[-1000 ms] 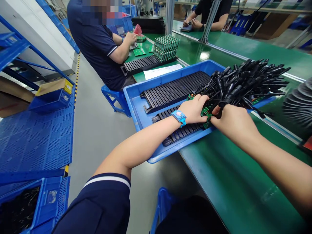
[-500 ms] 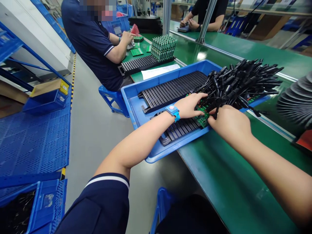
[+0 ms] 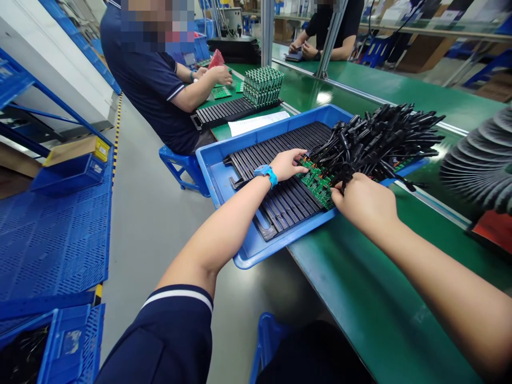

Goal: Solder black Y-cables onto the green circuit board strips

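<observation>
Hands over one blue tray [image 3: 218, 178], two racks [image 3: 286, 205], left [image 3: 286, 164] pinching boards [image 3: 317, 182], right [image 3: 362, 202] clutching cables [image 3: 380, 140].

Blue tray [image 3: 224, 184], green boards [image 3: 318, 184] (black cables [image 3: 380, 141])

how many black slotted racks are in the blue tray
2. The far rack lies at the back of the blue tray; the near rack lies by its front rim. Green boards and cables may hide more.

You wear a navy short sleeve [image 3: 168, 341] edged with a white stripe, and a blue wristband [image 3: 266, 173] behind your left hand [image 3: 287, 162]; your forearms are bare.
</observation>
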Motion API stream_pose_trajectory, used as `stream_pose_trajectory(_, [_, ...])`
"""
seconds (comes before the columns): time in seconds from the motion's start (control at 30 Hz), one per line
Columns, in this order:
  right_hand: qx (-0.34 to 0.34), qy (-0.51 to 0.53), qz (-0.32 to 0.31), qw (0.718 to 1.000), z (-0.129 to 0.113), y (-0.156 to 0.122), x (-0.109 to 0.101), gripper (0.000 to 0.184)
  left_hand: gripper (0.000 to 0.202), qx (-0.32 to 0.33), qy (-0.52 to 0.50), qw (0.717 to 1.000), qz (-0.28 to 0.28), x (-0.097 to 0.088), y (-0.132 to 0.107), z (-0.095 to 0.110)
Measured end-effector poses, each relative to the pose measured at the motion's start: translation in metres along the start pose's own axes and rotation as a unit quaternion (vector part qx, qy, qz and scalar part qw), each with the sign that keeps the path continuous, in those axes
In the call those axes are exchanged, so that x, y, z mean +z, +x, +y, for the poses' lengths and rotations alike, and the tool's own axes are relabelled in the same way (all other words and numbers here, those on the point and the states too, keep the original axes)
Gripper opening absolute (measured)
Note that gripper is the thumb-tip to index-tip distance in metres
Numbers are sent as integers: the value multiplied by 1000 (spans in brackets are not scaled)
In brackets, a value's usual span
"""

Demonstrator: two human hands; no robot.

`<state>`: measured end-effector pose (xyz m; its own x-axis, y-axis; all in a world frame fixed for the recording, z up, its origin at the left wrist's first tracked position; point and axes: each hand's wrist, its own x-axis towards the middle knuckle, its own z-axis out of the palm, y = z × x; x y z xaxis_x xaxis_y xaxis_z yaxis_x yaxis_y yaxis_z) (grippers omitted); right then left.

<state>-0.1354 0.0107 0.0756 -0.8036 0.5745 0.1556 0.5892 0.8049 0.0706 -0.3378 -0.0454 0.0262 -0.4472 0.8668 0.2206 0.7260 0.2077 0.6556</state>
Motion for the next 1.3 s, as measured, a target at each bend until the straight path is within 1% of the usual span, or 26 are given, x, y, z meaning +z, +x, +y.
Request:
stream_pose_trajectory(0.07, [11, 2, 10, 1000, -2, 1, 3, 33, 66, 7, 2, 1000, -6, 1, 0, 1])
stream_pose_trajectory(0.17, [23, 5, 26, 999, -3, 3, 9, 34, 77, 19, 16, 1000, 1, 1, -3, 5])
stream_pose_trajectory(0.23, [25, 9, 35, 999, -4, 3, 12, 33, 79, 26, 29, 999, 7, 2, -4, 8])
stream_pose_trajectory(0.37, [39, 29, 46, 998, -3, 2, 15, 31, 78, 41, 47, 998, 10, 2, -5, 10])
stream_pose_trajectory(0.53, [56, 48, 50, 996, -3, 1, 16, 33, 71, 58, 61, 996, 9, 0, -3, 10])
stream_pose_trajectory(0.73, [60, 70, 55, 994, -1, -1, 18, 32, 67, 80, 89, 993, 8, 0, -5, 12])
stream_pose_trajectory(0.83, [61, 79, 58, 993, 1, -1, 20, 31, 69, 88, 110, 990, 13, 1, -6, 13])
stream_pose_trajectory(0.93, [65, 85, 61, 992, 2, 0, 22, 31, 71, 88, 109, 990, 12, 3, -6, 12])
stream_pose_trajectory(1.03, [70, 90, 64, 991, 2, 0, 23, 30, 71, 106, 95, 990, 18, 3, -2, 10])
stream_pose_trajectory(1.13, [65, 96, 67, 991, 2, 1, 24, 29, 67, 125, 73, 989, 38, 2, 3, 6])
stream_pose_trajectory(1.3, [63, 107, 72, 990, 4, 1, 24, 28, 61, 93, 53, 994, 12, 1, 7, -7])
